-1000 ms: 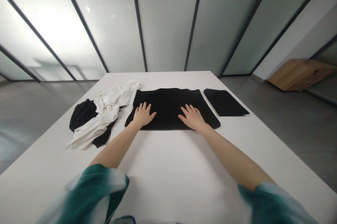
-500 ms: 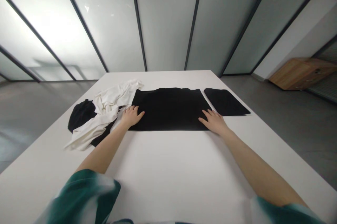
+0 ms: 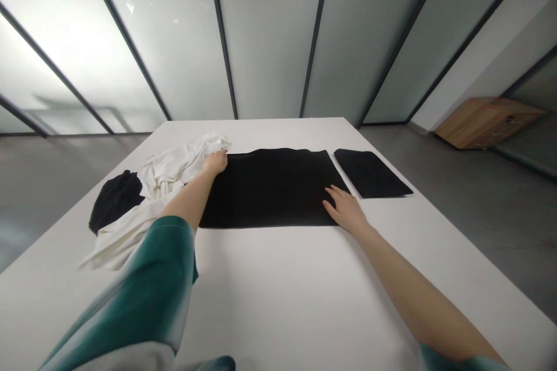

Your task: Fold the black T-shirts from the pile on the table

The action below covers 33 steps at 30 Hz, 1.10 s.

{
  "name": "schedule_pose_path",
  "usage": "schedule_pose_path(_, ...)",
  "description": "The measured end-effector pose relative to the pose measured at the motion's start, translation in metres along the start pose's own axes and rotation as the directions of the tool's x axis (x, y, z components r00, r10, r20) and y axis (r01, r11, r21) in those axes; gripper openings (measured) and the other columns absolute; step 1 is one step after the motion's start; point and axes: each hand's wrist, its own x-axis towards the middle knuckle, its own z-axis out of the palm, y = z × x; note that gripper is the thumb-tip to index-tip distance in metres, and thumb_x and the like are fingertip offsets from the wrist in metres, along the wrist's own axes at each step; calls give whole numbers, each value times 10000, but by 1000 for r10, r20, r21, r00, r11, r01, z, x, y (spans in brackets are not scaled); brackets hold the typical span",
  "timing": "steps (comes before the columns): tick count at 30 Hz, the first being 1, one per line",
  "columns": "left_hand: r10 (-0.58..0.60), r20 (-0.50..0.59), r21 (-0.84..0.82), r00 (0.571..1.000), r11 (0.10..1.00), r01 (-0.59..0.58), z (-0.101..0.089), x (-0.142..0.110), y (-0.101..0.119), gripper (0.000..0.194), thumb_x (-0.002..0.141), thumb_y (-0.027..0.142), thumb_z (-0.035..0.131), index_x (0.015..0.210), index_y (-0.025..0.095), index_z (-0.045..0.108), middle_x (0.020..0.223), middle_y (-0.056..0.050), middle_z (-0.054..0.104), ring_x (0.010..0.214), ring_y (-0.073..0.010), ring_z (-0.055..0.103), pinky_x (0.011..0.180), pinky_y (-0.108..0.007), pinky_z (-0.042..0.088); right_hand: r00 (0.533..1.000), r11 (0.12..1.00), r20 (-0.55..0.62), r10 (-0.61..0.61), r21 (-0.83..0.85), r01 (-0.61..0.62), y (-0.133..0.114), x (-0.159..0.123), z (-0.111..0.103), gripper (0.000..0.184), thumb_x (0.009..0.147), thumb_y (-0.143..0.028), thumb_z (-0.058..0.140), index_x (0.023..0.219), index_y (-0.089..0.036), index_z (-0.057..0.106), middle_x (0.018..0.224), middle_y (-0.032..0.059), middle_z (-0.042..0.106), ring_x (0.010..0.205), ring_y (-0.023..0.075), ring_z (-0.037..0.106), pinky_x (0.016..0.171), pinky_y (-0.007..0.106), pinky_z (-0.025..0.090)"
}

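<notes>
A black garment [image 3: 274, 188], folded into a wide rectangle, lies flat across the middle of the white table. At its far left corner is my left hand [image 3: 215, 162], fingers curled together on the edge of the fabric. My right hand [image 3: 346, 208] rests on the near right part of the same garment, fingers spread and lying flat. Just right of it lies a smaller folded black garment [image 3: 372, 173].
A rumpled white garment [image 3: 163, 170] and a bunched black garment [image 3: 115, 200] are heaped on the left of the white table [image 3: 270, 290]. Behind the table runs a frosted glass partition [image 3: 265, 34]. A wooden cabinet [image 3: 483, 121] stands on the floor at right.
My left hand has moved away from me, from the left side of the black garment to its far left corner, and its fingers have closed. My right hand stays almost in place.
</notes>
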Motion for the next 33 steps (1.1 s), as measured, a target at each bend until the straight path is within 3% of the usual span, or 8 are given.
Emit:
schedule_pose_path(7,19,67,69,998,997,-24,12,11,1,454,935,242,377,1338,180,578,1363,-166,595,1237,-314,573,973,-427,481,1000,1000,2,-7,14,7,0,-2,2,512,969,-392,405,1380,-132,565,1461,165,525,1336,319,494,1095,476,402)
schedule_pose_path(13,-75,82,7,994,997,74,2,21,2,406,890,222,462,1249,187,651,1366,-157,580,1202,-298,592,960,-393,493,1000,999,-9,-21,25,21,1,-2,2,510,965,-403,420,1379,-144,567,1451,164,534,1340,311,493,1102,471,402)
schedule_pose_path(18,-181,-125,-79,976,982,172,-1,7,12,441,920,212,414,1297,61,586,1348,-209,575,1214,-322,560,972,-408,475,999,999,-19,-31,24,31,1,-3,2,511,965,-395,407,1373,-134,571,1448,175,534,1341,318,492,1091,481,418)
schedule_pose_path(21,-48,-217,-43,975,998,40,5,-10,29,497,935,286,429,1383,91,519,1493,-186,460,1353,-342,433,1060,-445,416,1000,1000,-13,-27,14,27,-1,-3,1,516,964,-386,403,1369,-115,572,1450,182,531,1339,321,494,1088,478,422)
schedule_pose_path(23,110,-143,-15,984,993,-114,12,-19,40,546,958,391,410,1452,164,466,1568,-133,385,1422,-317,361,1129,-443,351,1000,1000,-4,-20,9,20,-2,-3,0,524,962,-385,406,1369,-98,569,1455,187,524,1336,326,496,1090,478,421)
schedule_pose_path(25,174,-1,-12,985,985,-174,18,-24,44,628,964,520,365,1509,210,402,1610,-114,320,1463,-328,302,1163,-475,297,1000,1000,2,-8,8,8,-3,-2,-2,525,961,-385,411,1374,-99,564,1462,183,518,1334,325,498,1097,475,414)
schedule_pose_path(28,49,147,-30,988,999,-45,25,-25,39,757,936,662,287,1568,246,290,1647,-107,226,1485,-378,240,1162,-545,265,1000,1000,17,9,7,-9,-3,-2,-3,518,964,-385,411,1383,-119,557,1471,168,514,1343,309,492,1109,460,405)
schedule_pose_path(33,-45,146,-28,988,998,49,28,-21,28,866,917,706,261,1584,154,227,1627,-186,236,1488,-374,239,1161,-512,271,999,1000,44,11,5,-11,-3,-1,-3,534,971,-396,391,1416,-134,524,1492,162,492,1373,299,462,1117,456,394)
